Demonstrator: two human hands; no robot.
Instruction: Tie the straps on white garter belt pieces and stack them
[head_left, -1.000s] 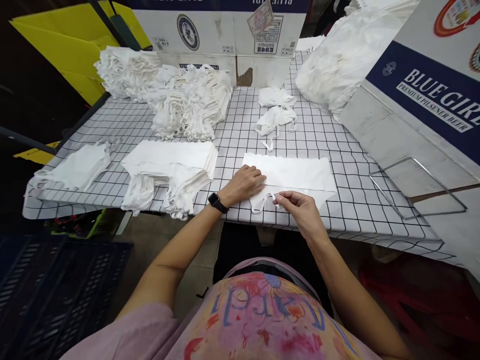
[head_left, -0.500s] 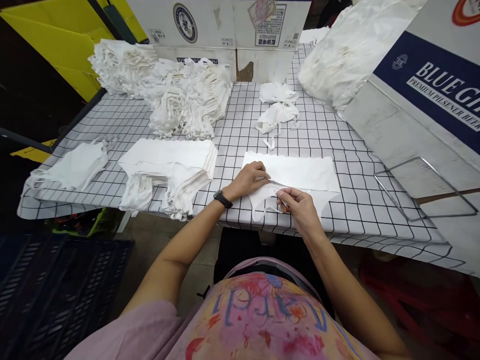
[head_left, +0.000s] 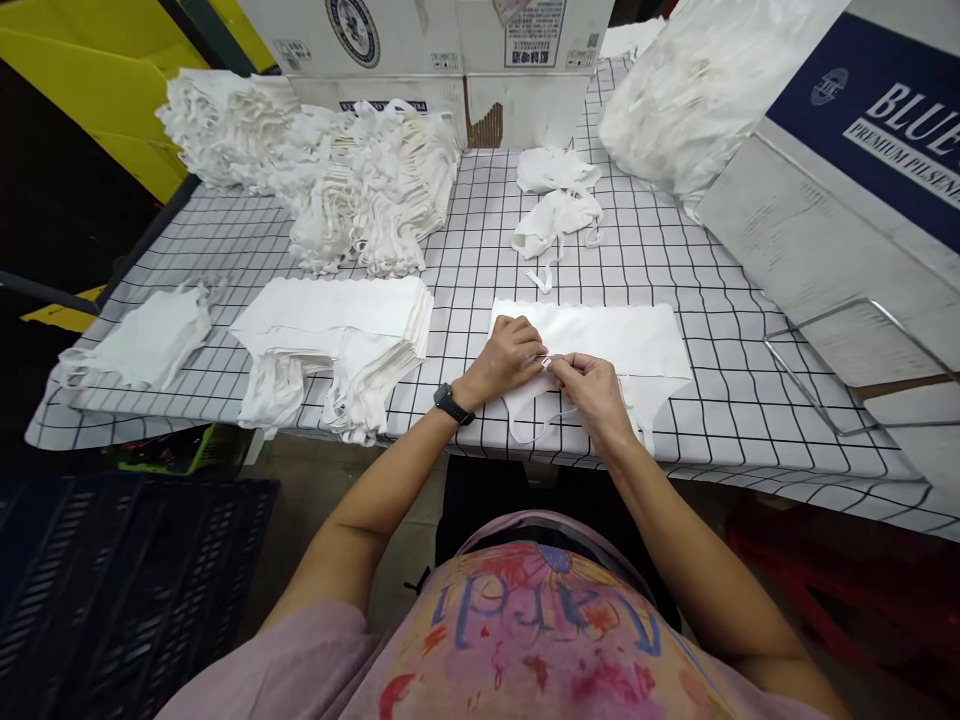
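Observation:
A flat white cloth bag (head_left: 622, 340) lies on the checked tablecloth (head_left: 720, 400) right in front of me, its handles hanging toward the near edge. My left hand (head_left: 506, 360), with a black watch on the wrist, rests on the bag's lower left part and its fingers are curled on the fabric. My right hand (head_left: 592, 385) meets it fingertip to fingertip and pinches the bag's thin white handle strap (head_left: 551, 420).
A neat stack of folded white bags (head_left: 337, 325) lies to the left, a smaller pile (head_left: 146, 335) beyond it. Loose heaps of bags (head_left: 330, 175) stand at the back, crumpled ones (head_left: 555, 215) in the middle. Cardboard boxes (head_left: 847, 180) stand behind and to the right, with a wire frame (head_left: 862, 360).
My right hand has moved left and up to meet my left hand over the bag's handle. The view has dipped slightly, so the table sits higher in frame.

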